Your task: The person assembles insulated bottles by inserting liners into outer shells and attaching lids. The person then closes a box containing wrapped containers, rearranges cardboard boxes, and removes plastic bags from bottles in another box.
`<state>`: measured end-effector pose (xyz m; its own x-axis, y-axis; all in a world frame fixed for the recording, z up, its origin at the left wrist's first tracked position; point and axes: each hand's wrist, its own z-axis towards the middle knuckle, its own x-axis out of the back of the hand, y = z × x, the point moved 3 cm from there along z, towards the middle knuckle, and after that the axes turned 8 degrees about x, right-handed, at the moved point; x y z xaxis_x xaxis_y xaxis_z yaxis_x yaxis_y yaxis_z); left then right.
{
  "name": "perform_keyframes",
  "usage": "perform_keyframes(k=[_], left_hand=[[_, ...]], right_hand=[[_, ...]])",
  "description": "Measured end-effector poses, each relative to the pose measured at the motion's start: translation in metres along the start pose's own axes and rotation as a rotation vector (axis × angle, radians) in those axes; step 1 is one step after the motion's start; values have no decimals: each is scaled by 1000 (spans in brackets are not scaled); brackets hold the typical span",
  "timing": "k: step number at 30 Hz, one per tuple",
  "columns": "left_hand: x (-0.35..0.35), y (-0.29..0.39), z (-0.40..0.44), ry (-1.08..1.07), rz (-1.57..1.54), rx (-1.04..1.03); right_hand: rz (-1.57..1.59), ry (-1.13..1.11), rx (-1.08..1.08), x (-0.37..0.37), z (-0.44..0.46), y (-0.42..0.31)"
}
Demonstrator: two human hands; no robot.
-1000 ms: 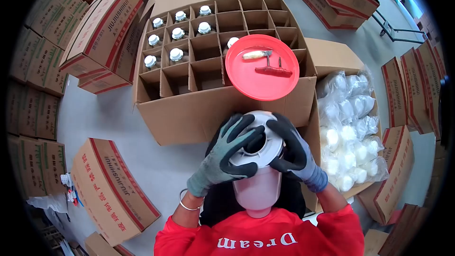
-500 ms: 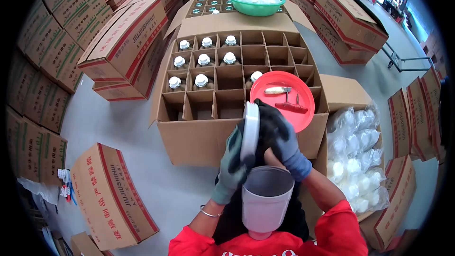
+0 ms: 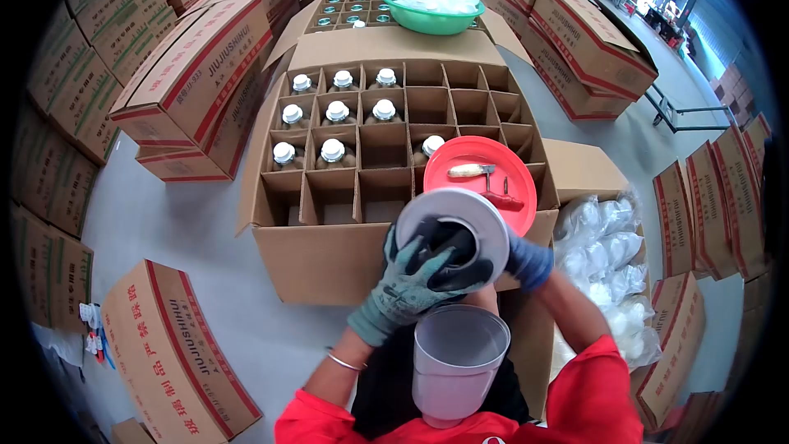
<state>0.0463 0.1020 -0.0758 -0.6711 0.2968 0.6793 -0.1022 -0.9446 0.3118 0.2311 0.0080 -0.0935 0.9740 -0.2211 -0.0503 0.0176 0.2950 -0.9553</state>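
Observation:
A pale grey ring-shaped lid [image 3: 491, 218] with a dark central opening is raised over the carton's front edge. My left hand [image 3: 411, 279], in a grey-green glove, grips its left and lower side, fingers across the opening. Behind its right side is my right hand [image 3: 528, 261], in a blue-grey glove; its fingers are hidden by the lid. Below, between the legs, stands an open whitish container [image 3: 456, 366], apparently empty. A red plate [image 3: 464, 152] with a wooden-handled tool [image 3: 468, 170] and a red-handled tool [image 3: 501, 201] rests on the carton's right front, partly behind the lid.
The divided carton [image 3: 329, 259] holds several white-capped bottles [image 3: 332, 150]. Beyond it, a green basin [image 3: 431, 23] of white pieces sits on another carton. Bagged white items [image 3: 608, 255] fill a box at right. Closed cartons [image 3: 177, 353] stand on both sides.
The lid has come off the container since the earliest frame and now faces the camera after being edge-on. My right hand has moved behind it. The view has shifted.

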Motion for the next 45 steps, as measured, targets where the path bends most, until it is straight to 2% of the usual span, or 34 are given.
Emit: perform_keyframes(k=[1, 3, 4, 5, 7, 8, 10, 11, 12, 13, 15, 17, 19, 21, 23, 24, 26, 27, 28, 31, 32, 35, 36, 37, 40, 42, 43, 45], left_hand=[[-7, -11, -3, -41, 70, -42], [-18, -30, 3, -122, 215, -130], [-19, -34, 14, -88, 251, 76], [-27, -40, 21, -119, 2, 389], [-59, -46, 23, -180, -519, 1006], [-92, -56, 22, -97, -339, 820], [-112, -50, 41, -126, -588, 795], [-119, -47, 49, -142, -709, 778], [-119, -35, 55, -176, -1122, 861], [-124, -33, 54, -210, -1154, 842], [-133, -30, 52, -285, -1213, 793], [-130, -29, 45, -337, -1062, 773], [-118, -28, 39, -347, -943, 768], [-105, -37, 24, -279, -1031, 836], [-110, -59, 0, -161, -1200, 926], [-101, -66, -2, -123, -1250, 1008], [-85, -80, 4, 95, -1430, 1121], [-78, -85, 5, 206, -1525, 1182], [-80, -98, 4, 115, -1338, 992], [-64, -87, 35, 239, -1724, 1230], [-63, -85, 45, 90, -1853, 1165], [-55, -63, 66, -202, -2220, 931], [-48, -49, 68, -218, -2217, 850], [-48, -51, 63, -131, -1852, 761], [-44, -65, 35, 40, -764, 478], [-29, -62, 37, -64, -1458, 745], [-15, -55, 43, -49, -1762, 922], [20, -19, 51, -301, -1244, 821]], right_hand=[[-30, -73, -81, 17, 3, -8], [-300, -74, -307, 46, 26, -30], [-514, -21, -384, 57, 40, -38], [-888, 63, -467, 65, 52, -49], [-1197, 154, -369, 94, 58, -35], [-1350, 78, -434, 101, 61, -28], [-1652, -83, -556, 104, 70, -24], [-1899, -146, -617, 99, 74, -24], [-1861, -30, -376, 92, 84, -28], [-1801, 83, -145, 86, 94, -31], [-1672, -43, 110, 67, 129, -18], [-1635, -225, 7, 59, 160, 39], [-1610, -258, -173, 59, 181, 89], [-1477, -169, -362, 69, 188, 129], [-1510, -208, -361, 74, 198, 147], [-1502, -200, -329, 69, 198, 132], [-1502, -189, -267, 53, 189, 64], [-1541, -151, -164, 47, 181, 34], [-1574, -113, -67, 40, 171, 6], [-1581, -87, 244, 24, 129, -76], [-1494, -82, 361, 19, 110, -98], [-1393, -83, 434, -6, 49, -136], [-1402, -31, 529, -6, 30, -131], [-1403, 20, 615, -7, 11, -121], [-1165, 40, 477, -15, -43, -97], [-856, -25, 316, -19, -70, -98], [-758, 51, 311, -13, -90, -90], [-295, 418, 46, -15, -147, -72]])
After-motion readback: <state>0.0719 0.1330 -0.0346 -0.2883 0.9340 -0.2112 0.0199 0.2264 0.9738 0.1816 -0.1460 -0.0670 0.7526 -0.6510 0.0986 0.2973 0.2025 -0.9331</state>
